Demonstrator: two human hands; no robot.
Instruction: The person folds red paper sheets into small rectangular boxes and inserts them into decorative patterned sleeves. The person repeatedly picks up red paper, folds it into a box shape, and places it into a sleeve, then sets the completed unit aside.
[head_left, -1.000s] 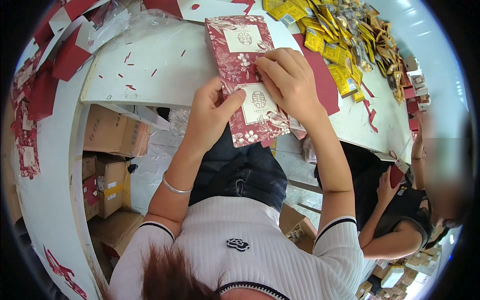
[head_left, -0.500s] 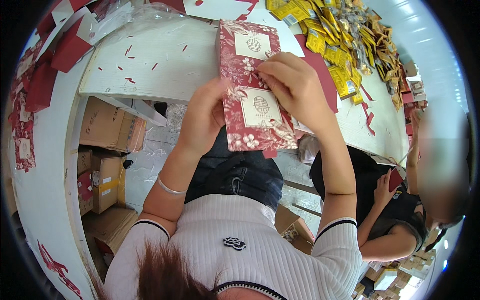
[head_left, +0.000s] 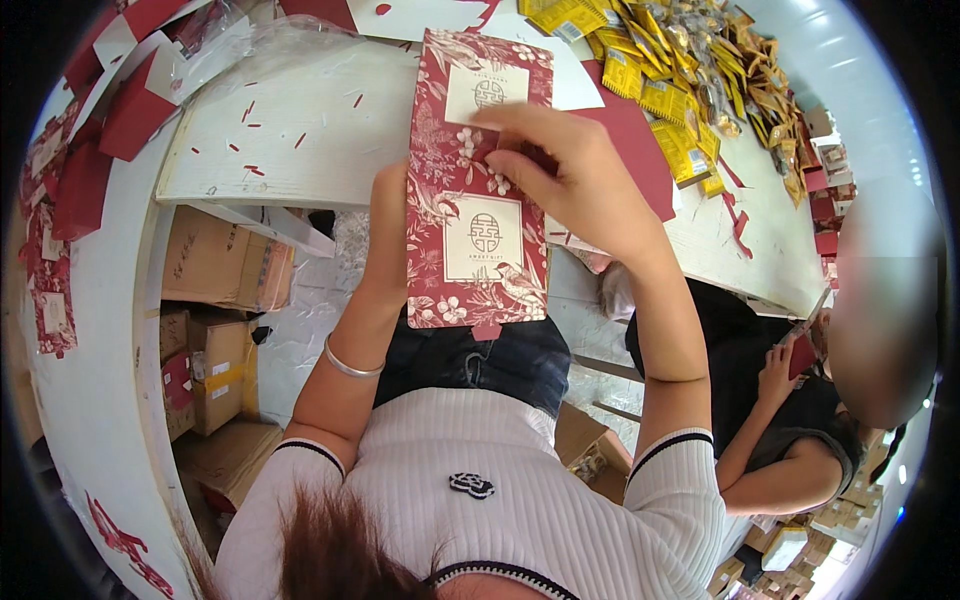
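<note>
Nearest is the silver bangle (head_left: 352,362) below the left hand (head_left: 388,195), whose fingers are hidden behind the floral-printed red cardboard piece (head_left: 462,182) (so I cannot tell their grip). That piece, with two cream panels, runs between the hands. The right hand (head_left: 565,170) is over its face, thumb and forefinger apart. Just right of that hand lies plain red card (head_left: 640,150) on the bench (head_left: 330,140); farther beyond it, yellow sachets (head_left: 660,95) are heaped.

2 hands (head_left: 570,175) (1 mostly hidden), 1 held floral card (head_left: 450,178), its 2 cream panels (head_left: 484,238), 1 bracelet (head_left: 350,369)
</note>
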